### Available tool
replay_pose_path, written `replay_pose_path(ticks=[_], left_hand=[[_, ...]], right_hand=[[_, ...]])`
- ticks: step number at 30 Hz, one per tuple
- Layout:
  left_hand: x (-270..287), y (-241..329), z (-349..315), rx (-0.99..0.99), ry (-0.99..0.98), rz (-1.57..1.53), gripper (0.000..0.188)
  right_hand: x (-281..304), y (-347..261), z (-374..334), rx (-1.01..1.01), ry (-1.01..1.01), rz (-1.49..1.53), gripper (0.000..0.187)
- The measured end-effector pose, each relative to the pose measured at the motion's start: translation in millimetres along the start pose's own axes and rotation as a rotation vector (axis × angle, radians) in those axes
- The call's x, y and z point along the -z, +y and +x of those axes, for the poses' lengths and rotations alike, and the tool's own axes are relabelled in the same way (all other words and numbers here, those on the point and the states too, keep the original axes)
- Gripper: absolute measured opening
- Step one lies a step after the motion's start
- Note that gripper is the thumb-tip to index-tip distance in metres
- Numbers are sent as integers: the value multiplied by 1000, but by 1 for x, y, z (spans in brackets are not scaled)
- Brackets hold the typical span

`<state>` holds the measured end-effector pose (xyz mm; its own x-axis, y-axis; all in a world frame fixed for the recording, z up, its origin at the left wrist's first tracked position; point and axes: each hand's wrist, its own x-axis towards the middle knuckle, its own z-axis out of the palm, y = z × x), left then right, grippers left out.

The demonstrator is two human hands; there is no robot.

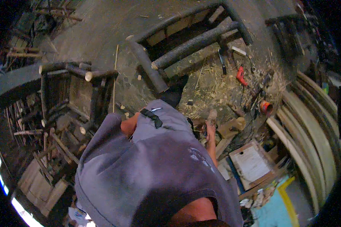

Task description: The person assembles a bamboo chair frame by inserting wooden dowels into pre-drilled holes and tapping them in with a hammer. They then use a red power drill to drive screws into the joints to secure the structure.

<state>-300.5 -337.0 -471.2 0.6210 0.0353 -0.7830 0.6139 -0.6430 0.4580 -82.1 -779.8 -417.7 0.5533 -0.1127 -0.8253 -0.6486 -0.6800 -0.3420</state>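
Looking straight down, the view is filled first by the concrete floor (102, 22), grey and strewn with wood shavings (212, 85) toward the right. Across its upper middle lies a large rustic chair frame (189, 45) built of dark round logs, tipped on its side, with pale cut ends showing. To the left stands a second log frame (70, 90), upright among a clutter of loose sticks and branches (34, 132). Along the right edge a stack of long pale planks (310, 125) curves with the lens. The person's grey sleeveless shirt (155, 170) takes up the lower centre, and grey trousers (159, 117) with a black strap cover the raised knee above it. Below the right arm lies a flat wooden board with a pale sheet on it (251, 163), and a turquoise mat with a yellow strip (276, 204) sits at the lower right. The right hand (210, 122) reaches down beside the knee and is curled around a small pale piece of wood (212, 114), which sits just beside a short wooden block (231, 128) on the floor; the fingers look closed on it, though blur hides the detail. The left hand is hidden behind the knee, only the bare forearm (129, 125) showing, so the state of its fingers cannot be told. Smaller things lie in the shavings: a red hand tool (241, 75), a dark-handled tool (222, 60) and an orange roll of tape (266, 107).
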Motion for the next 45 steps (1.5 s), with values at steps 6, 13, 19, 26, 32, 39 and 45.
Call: replay_pose_path(ticks=[6,13,19,26,32,39,45], left_hand=[[59,-33,-21,-110,13,139,36],[99,-33,-33,-171,284,149,32],[191,-57,38,-271,399,70,31],[319,-48,139,-173,624,331,58],[357,-86,269,-211,517,466,77],[358,-68,261,-208,534,176,84],[359,-109,280,-307,555,197,92]], right_hand=[[-91,10,-92,-66,281,235,69],[-183,71,-137,-158,-66,-38,96],[-231,63,-163,-321,-107,107,91],[-284,-63,-221,-281,-20,541,79],[-381,-128,-214,-454,-161,913,42],[-439,-165,-174,-604,-134,1148,27],[-429,-216,-126,-579,161,895,31]])
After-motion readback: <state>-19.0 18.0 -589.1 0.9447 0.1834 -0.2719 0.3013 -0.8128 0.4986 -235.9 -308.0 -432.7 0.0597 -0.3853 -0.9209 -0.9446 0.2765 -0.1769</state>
